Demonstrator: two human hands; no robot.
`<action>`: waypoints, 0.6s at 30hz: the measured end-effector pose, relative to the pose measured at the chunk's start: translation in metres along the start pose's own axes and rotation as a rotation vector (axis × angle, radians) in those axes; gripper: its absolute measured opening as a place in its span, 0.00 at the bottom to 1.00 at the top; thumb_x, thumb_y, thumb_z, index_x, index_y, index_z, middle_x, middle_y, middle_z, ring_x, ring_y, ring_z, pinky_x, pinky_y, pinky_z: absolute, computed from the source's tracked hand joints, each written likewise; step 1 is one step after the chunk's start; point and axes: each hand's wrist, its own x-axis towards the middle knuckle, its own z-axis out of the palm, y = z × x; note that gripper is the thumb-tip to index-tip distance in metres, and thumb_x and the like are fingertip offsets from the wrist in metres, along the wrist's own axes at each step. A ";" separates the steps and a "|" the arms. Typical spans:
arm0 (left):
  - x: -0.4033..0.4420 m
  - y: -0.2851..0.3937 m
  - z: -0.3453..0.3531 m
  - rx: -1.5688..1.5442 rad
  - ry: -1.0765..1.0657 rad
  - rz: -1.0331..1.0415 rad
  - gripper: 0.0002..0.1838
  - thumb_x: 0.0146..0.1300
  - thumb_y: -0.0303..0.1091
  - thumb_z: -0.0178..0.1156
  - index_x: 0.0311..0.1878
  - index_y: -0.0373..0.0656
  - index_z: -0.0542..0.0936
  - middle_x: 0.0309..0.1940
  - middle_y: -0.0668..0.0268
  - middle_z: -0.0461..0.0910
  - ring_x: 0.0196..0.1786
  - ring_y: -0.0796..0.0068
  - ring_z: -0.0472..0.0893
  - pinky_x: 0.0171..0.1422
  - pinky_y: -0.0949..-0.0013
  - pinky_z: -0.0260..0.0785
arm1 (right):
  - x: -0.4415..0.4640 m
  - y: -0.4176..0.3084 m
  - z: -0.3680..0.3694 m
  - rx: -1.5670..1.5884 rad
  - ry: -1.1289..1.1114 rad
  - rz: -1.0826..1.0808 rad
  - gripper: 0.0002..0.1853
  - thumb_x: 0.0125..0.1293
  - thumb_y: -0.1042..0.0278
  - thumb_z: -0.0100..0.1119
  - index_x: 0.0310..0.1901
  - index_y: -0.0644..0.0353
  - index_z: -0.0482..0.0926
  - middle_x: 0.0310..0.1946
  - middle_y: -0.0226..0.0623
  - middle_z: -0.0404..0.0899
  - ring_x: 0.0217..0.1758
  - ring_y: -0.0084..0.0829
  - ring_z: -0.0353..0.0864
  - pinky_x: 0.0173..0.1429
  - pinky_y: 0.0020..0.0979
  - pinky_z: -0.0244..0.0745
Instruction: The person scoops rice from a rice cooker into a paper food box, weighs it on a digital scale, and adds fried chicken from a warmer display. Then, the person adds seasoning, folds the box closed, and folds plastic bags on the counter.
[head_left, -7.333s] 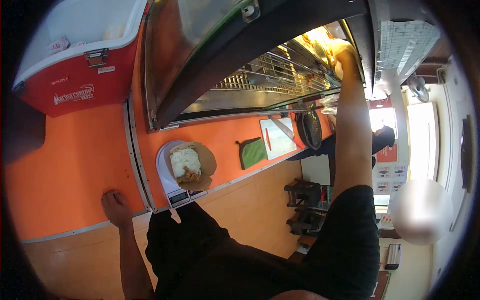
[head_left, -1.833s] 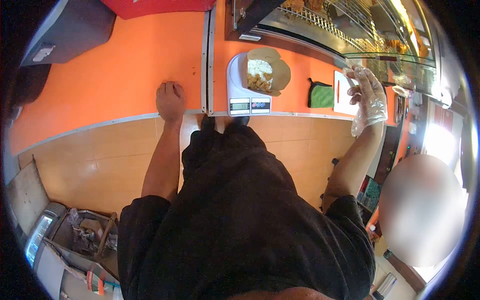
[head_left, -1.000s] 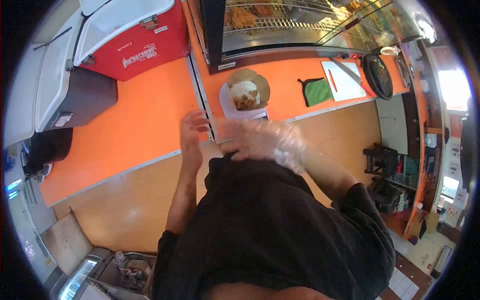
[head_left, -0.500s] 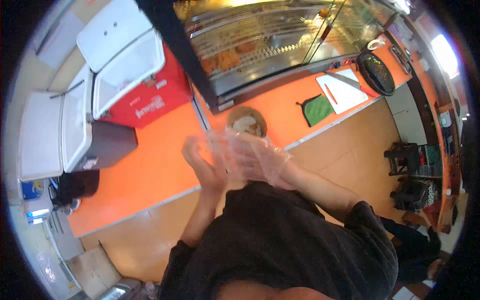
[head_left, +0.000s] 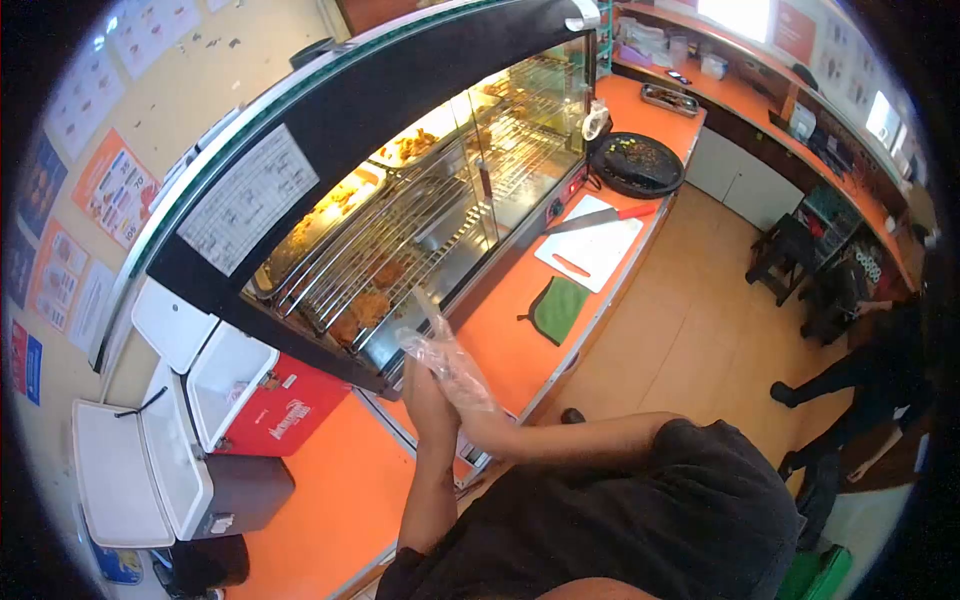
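The clock here sits on the hands, with twelve at the top of the view. The right hand [head_left: 463, 385] has a thin, see-through glove [head_left: 430, 348] on it. The glove is right in the middle of the clock, and its loose tips poke up toward twelve. The left hand [head_left: 428, 398] is pressed up close against the gloved one. The glove is crinkly and shiny, so I can't tell how wide the right fingers are, or if they pinch anything. The left fingers are mostly hidden, so I can't tell if they are open or shut, or if they have hold of the glove.

At twelve is the big glass food case [head_left: 470, 170], all lit up. Brown fried pieces [head_left: 368, 305] lie on its low rack, at eleven. The green pouch [head_left: 560, 310] is at two on the orange counter [head_left: 510, 345]. Just past it is the white board [head_left: 605, 262], with the red-handled knife [head_left: 590, 220] on it. Farther out, between one and two, is the round black pan [head_left: 640, 165]. The red cooler [head_left: 300, 410] is near nine and the gray cooler [head_left: 245, 495] is at eight. Another person [head_left: 880, 365] is at three, well apart.
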 end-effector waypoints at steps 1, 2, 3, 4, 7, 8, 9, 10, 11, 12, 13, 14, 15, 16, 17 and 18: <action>0.006 0.000 0.003 -0.244 0.077 -0.038 0.10 0.63 0.35 0.55 0.39 0.37 0.76 0.36 0.58 0.76 0.40 0.57 0.76 0.45 0.62 0.67 | -0.011 0.000 0.000 0.007 0.005 -0.002 0.22 0.75 0.64 0.44 0.67 0.60 0.64 0.68 0.39 0.62 0.72 0.31 0.58 0.74 0.32 0.52; 0.015 -0.001 -0.001 0.054 0.072 0.128 0.09 0.64 0.34 0.56 0.41 0.37 0.76 0.35 0.59 0.76 0.40 0.63 0.76 0.45 0.65 0.68 | -0.018 -0.004 -0.002 -0.003 -0.093 0.085 0.22 0.74 0.67 0.45 0.67 0.60 0.64 0.68 0.40 0.62 0.72 0.31 0.58 0.74 0.31 0.52; 0.026 -0.007 -0.007 0.061 0.075 0.136 0.09 0.64 0.34 0.56 0.41 0.37 0.76 0.35 0.59 0.76 0.40 0.63 0.76 0.45 0.65 0.68 | -0.019 -0.009 -0.006 -0.013 -0.195 0.168 0.22 0.73 0.70 0.47 0.67 0.59 0.65 0.68 0.41 0.62 0.73 0.31 0.57 0.74 0.31 0.53; 0.037 -0.016 -0.013 0.038 0.179 0.059 0.08 0.64 0.31 0.56 0.41 0.37 0.76 0.35 0.60 0.76 0.40 0.65 0.76 0.45 0.66 0.68 | -0.018 -0.012 -0.015 -0.006 -0.200 0.159 0.22 0.73 0.70 0.47 0.67 0.59 0.65 0.68 0.41 0.62 0.73 0.31 0.57 0.74 0.31 0.53; 0.060 -0.005 -0.031 0.110 0.438 0.076 0.05 0.63 0.26 0.58 0.41 0.37 0.75 0.34 0.61 0.75 0.41 0.67 0.75 0.47 0.66 0.68 | 0.014 -0.013 -0.049 0.189 -0.365 0.108 0.27 0.67 0.73 0.54 0.67 0.64 0.62 0.66 0.42 0.63 0.70 0.34 0.60 0.71 0.35 0.59; 0.064 0.001 -0.034 0.194 0.588 0.153 0.06 0.62 0.23 0.59 0.41 0.37 0.74 0.34 0.61 0.74 0.41 0.67 0.75 0.48 0.66 0.68 | 0.051 -0.006 -0.066 0.196 -0.209 0.083 0.26 0.64 0.75 0.57 0.64 0.62 0.65 0.64 0.44 0.65 0.69 0.37 0.62 0.69 0.36 0.62; 0.068 -0.001 -0.036 0.202 0.591 0.154 0.06 0.62 0.23 0.59 0.41 0.37 0.74 0.34 0.61 0.74 0.41 0.67 0.75 0.48 0.66 0.68 | 0.093 0.004 -0.084 -0.034 0.022 -0.119 0.26 0.62 0.74 0.59 0.62 0.62 0.66 0.61 0.45 0.66 0.67 0.40 0.64 0.68 0.37 0.62; 0.069 -0.006 -0.037 0.280 0.716 0.137 0.06 0.60 0.21 0.59 0.40 0.37 0.72 0.34 0.61 0.72 0.42 0.66 0.75 0.48 0.66 0.69 | 0.135 0.009 -0.100 -0.264 0.256 -0.317 0.26 0.61 0.73 0.61 0.60 0.63 0.66 0.59 0.47 0.67 0.65 0.42 0.65 0.67 0.38 0.63; 0.070 -0.010 -0.038 0.359 0.843 0.122 0.08 0.59 0.19 0.59 0.39 0.37 0.71 0.35 0.61 0.71 0.42 0.65 0.75 0.49 0.66 0.69 | 0.175 0.001 -0.116 -0.382 0.297 -0.395 0.25 0.60 0.72 0.62 0.59 0.62 0.67 0.57 0.48 0.67 0.63 0.45 0.65 0.66 0.39 0.63; 0.073 -0.021 -0.040 0.364 0.845 0.127 0.08 0.59 0.19 0.59 0.39 0.37 0.71 0.35 0.61 0.71 0.42 0.65 0.75 0.49 0.66 0.69 | 0.203 -0.004 -0.129 -0.500 0.338 -0.476 0.25 0.59 0.71 0.63 0.58 0.61 0.68 0.55 0.49 0.67 0.62 0.47 0.66 0.65 0.39 0.63; 0.073 -0.036 -0.042 0.411 0.894 0.123 0.08 0.59 0.19 0.58 0.39 0.37 0.70 0.35 0.61 0.70 0.41 0.65 0.74 0.48 0.66 0.69 | 0.215 -0.003 -0.135 -0.491 0.340 -0.477 0.25 0.59 0.71 0.63 0.58 0.61 0.68 0.55 0.49 0.67 0.62 0.47 0.66 0.65 0.39 0.63; 0.074 -0.044 -0.043 0.457 0.943 0.123 0.08 0.60 0.18 0.57 0.38 0.37 0.69 0.36 0.60 0.70 0.40 0.65 0.74 0.47 0.66 0.69 | 0.229 -0.002 -0.139 -0.575 0.282 -0.433 0.24 0.59 0.70 0.63 0.57 0.61 0.69 0.54 0.48 0.67 0.61 0.47 0.66 0.64 0.40 0.63; 0.075 -0.043 -0.041 0.463 0.945 0.135 0.08 0.60 0.18 0.57 0.38 0.37 0.69 0.36 0.60 0.70 0.40 0.65 0.74 0.47 0.66 0.69 | 0.245 0.001 -0.144 -0.657 0.226 -0.389 0.24 0.59 0.70 0.63 0.57 0.61 0.69 0.52 0.48 0.67 0.59 0.46 0.66 0.63 0.40 0.63; 0.075 -0.040 -0.040 0.515 0.969 0.132 0.07 0.60 0.18 0.57 0.38 0.37 0.69 0.36 0.61 0.70 0.40 0.66 0.73 0.46 0.67 0.68 | 0.253 0.011 -0.148 -0.666 0.222 -0.473 0.21 0.61 0.68 0.62 0.55 0.60 0.70 0.50 0.47 0.68 0.56 0.46 0.68 0.60 0.40 0.64; 0.077 -0.038 -0.037 0.568 0.994 0.128 0.07 0.60 0.17 0.56 0.37 0.38 0.69 0.36 0.61 0.70 0.39 0.66 0.72 0.45 0.67 0.68 | 0.257 0.014 -0.151 -0.651 0.226 -0.474 0.21 0.61 0.68 0.62 0.55 0.60 0.70 0.50 0.47 0.68 0.56 0.46 0.68 0.60 0.40 0.64; 0.078 -0.039 -0.035 0.581 0.996 0.139 0.07 0.60 0.17 0.56 0.37 0.38 0.69 0.36 0.61 0.70 0.39 0.66 0.72 0.45 0.67 0.68 | 0.259 0.017 -0.153 -0.584 0.219 -0.495 0.20 0.61 0.69 0.62 0.53 0.60 0.71 0.49 0.47 0.68 0.56 0.46 0.68 0.60 0.41 0.64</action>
